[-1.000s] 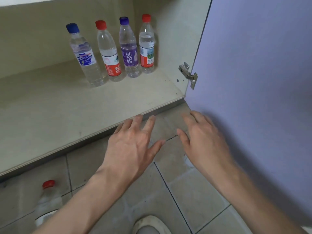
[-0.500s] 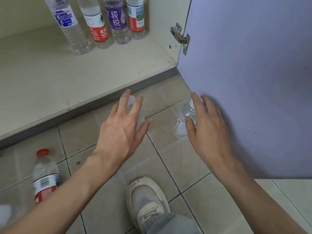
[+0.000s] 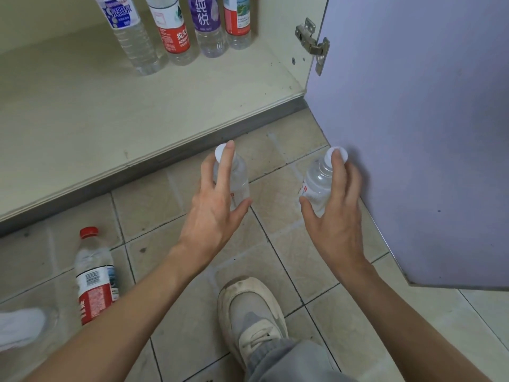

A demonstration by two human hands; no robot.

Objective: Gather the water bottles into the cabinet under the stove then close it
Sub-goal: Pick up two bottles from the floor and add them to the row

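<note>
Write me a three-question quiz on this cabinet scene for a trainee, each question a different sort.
1. True or false: the cabinet door is closed.
2. How many bottles stand inside the cabinet?
3. The floor bottle at the right hand has a cap that is: A white, B red, C blue.

Key: 1 false, it stands open; 2 four; 3 A.
</note>
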